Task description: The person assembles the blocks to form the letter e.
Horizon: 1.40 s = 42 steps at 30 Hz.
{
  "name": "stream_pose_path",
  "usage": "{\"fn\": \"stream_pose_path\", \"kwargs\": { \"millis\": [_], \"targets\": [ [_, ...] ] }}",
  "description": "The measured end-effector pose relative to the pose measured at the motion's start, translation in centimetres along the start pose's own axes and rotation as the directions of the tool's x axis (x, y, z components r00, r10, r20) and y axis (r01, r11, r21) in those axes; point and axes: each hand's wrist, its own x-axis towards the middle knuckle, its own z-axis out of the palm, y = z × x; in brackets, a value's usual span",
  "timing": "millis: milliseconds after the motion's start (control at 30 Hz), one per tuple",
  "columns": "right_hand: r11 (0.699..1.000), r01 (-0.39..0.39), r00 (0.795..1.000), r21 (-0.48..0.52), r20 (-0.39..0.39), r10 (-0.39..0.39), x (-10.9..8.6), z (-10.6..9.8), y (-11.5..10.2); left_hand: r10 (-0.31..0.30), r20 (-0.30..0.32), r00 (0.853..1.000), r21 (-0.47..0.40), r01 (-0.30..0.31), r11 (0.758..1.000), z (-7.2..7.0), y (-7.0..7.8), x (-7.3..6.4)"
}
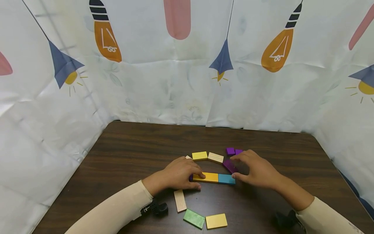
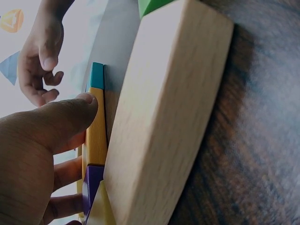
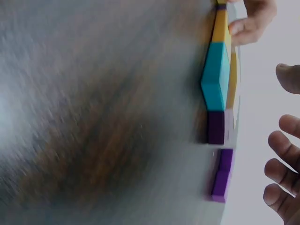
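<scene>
My left hand [image 1: 181,174] reaches over the orange block [image 1: 210,177], a fingertip resting on its top and the thumb [image 2: 77,115] at the near side. A dark purple block [image 2: 93,183] shows partly beyond its left end. The teal block [image 1: 226,179] joins the orange one end to end. My right hand [image 1: 257,170] hovers by the teal block's right end, its thumb near the corner and its fingers spread and loosely bent, nothing between them. Under its fingertips lies a slanted dark purple block [image 1: 229,166]; in the right wrist view the hand stands apart from the blocks.
Behind the row lie a yellow block [image 1: 199,156], a plain wooden block [image 1: 215,158] and small purple blocks [image 1: 230,151]. Nearer the front are another wooden block [image 1: 180,201], a green block [image 1: 194,218] and a pale yellow block [image 1: 216,221]. A patterned cloth [image 1: 175,91] hangs behind the dark table [image 1: 140,139].
</scene>
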Motion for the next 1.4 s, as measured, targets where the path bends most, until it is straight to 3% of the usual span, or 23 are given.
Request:
{"fn": "stream_pose_path", "kwargs": {
  "millis": [767,1400],
  "targets": [
    [0.994,-0.111,0.994,0.024,0.002,0.111,2.8,0.6,4.2,-0.020,0.014,1.000,-0.020,0.020,1.000,0.0,0.1,0.1],
    [0.995,-0.096,0.995,0.020,0.024,0.096,5.3,2.1,5.1,-0.030,0.014,0.999,-0.018,0.030,0.999,0.0,0.2,0.0]
  ]
}}
